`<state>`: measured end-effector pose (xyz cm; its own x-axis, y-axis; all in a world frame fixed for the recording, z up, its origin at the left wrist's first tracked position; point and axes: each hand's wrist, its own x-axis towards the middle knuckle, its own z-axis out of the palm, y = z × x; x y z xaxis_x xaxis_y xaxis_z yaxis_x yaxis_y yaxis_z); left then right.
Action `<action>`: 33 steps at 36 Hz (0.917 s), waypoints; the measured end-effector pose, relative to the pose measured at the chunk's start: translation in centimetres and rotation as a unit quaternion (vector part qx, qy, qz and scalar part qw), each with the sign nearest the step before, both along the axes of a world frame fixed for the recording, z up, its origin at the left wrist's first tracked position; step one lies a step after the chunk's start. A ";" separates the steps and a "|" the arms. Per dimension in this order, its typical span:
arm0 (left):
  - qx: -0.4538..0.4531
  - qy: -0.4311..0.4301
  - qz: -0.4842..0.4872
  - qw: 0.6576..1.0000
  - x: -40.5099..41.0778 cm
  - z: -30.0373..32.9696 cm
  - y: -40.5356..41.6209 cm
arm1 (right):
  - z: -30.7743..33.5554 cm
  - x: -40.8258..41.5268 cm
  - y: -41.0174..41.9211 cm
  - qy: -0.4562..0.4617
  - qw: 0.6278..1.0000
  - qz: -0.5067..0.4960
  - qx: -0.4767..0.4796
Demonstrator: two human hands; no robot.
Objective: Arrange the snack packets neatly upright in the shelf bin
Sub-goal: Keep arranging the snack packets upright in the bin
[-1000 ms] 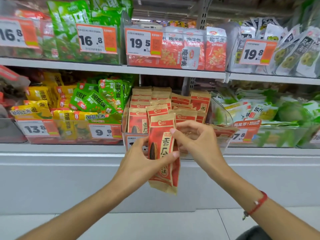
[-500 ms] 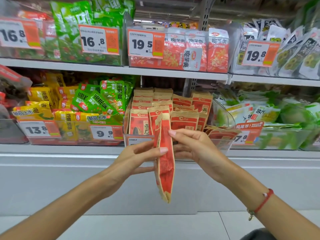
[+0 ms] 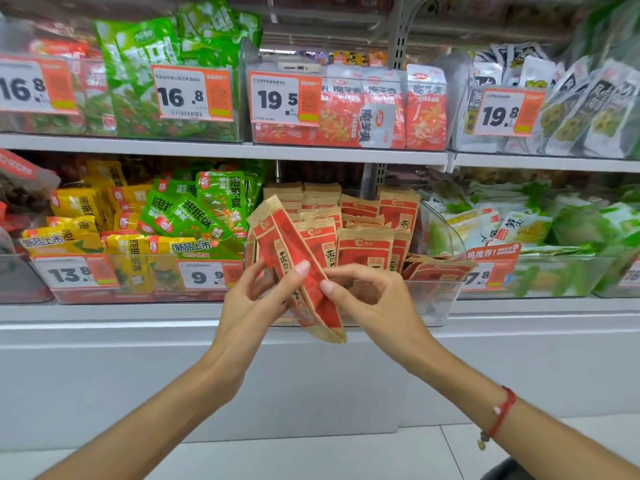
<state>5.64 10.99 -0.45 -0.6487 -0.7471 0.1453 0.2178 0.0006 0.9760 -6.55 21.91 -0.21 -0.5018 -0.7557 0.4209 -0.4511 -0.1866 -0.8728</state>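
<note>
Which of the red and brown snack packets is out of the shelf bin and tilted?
The packet pinched between the left hand and right hand, in front of the clear bin. It leans top-left; the others stand upright inside.

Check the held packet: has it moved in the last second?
Yes. The held packet, gripped by both the left hand and right hand, has tipped top-leftward against the clear bin.

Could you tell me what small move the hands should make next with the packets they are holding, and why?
Probably tip the held packets upright and lower them into the front of the clear bin. The left hand and right hand pinch them tilted, tops leaning left, in front of the bin, while the packets in the bin mostly stand upright.
</note>
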 end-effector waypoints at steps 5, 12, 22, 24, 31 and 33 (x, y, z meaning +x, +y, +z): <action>0.010 -0.019 -0.034 0.999 0.3 0.0 -0.2 | 0.3 -1.0 0.3 -0.069 0.997 0.008 0.034; -0.017 -0.065 -0.015 0.998 0.3 -0.7 0.4 | 0.5 -1.5 0.8 -0.073 0.995 -0.012 0.065; 0.051 -0.005 0.138 0.989 -0.5 -1.0 1.1 | -0.6 2.3 0.0 0.298 0.932 -0.098 0.181; 0.072 -0.005 0.118 0.990 -0.4 -0.8 1.2 | -0.7 2.1 -0.1 0.315 0.927 -0.100 0.178; 0.012 -0.047 -0.057 0.997 0.2 -0.1 -0.9 | 0.8 -0.9 0.4 -0.039 0.985 0.036 0.162; 0.019 -0.044 -0.085 0.995 0.3 -0.2 -1.4 | 1.0 -1.2 0.7 -0.065 0.982 0.063 0.167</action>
<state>5.97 9.62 -0.61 -0.7752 -0.6292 0.0566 0.1257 -0.0658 0.9899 -7.76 22.57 0.81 -0.4289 -0.9001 0.0765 -0.3229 0.0736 -0.9435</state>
